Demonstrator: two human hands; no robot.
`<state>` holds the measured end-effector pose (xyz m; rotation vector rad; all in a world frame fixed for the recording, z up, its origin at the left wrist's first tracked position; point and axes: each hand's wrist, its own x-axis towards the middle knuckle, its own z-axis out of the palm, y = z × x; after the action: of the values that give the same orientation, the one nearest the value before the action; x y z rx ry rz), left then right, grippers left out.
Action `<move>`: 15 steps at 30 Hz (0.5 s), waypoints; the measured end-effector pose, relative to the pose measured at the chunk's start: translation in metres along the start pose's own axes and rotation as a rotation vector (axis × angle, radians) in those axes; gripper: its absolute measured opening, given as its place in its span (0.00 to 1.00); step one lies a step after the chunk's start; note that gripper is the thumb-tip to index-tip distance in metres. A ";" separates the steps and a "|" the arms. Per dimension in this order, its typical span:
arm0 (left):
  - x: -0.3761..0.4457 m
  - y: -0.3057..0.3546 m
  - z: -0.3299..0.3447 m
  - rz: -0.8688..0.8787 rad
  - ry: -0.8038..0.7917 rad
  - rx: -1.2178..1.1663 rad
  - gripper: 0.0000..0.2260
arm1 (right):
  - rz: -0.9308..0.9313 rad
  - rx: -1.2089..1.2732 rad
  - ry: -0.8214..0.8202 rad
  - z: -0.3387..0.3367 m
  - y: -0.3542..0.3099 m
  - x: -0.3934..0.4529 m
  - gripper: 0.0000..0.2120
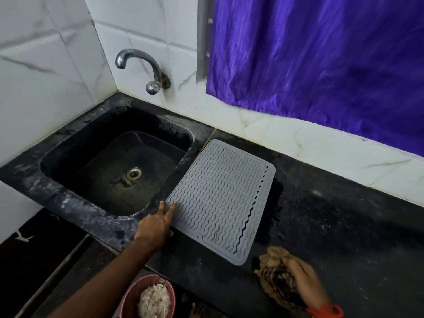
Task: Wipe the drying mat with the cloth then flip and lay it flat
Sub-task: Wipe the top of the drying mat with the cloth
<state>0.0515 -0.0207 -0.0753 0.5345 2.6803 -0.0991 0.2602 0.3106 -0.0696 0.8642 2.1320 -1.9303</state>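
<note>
The grey ribbed silicone drying mat [220, 200] lies flat on the black stone counter [344, 226] at frame centre, just right of the dark sink [114, 161]. The left hand [156, 226], fingers extended, presses the mat's lower-left edge. The right hand [302, 281], lower right, is closed around the bunched brown cloth [275, 271], apart from the mat. Recommended: keep the edge pinned and wipe along the ridges, away from the anchoring hand, so the mat does not slide.

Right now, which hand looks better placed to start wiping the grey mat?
The right hand. It already holds the bunched brown cloth on the black counter, just off the near corner of the grey ribbed silicone drying mat. The left hand presses fingertips on the mat's edge by the sink, steadying it.
</note>
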 end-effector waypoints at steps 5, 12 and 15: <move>-0.019 0.020 0.019 -0.018 0.103 -0.120 0.38 | 0.042 -0.171 0.209 -0.011 0.004 -0.010 0.10; -0.009 0.009 0.020 -0.020 0.028 -0.126 0.27 | -0.153 0.213 0.100 0.007 -0.049 0.036 0.13; 0.000 0.007 0.012 0.012 -0.058 -0.041 0.29 | -0.207 0.260 0.034 0.030 -0.095 0.088 0.13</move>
<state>0.0584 -0.0156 -0.0864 0.5267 2.6169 -0.0547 0.1318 0.3089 -0.0332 0.7445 2.0930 -2.3524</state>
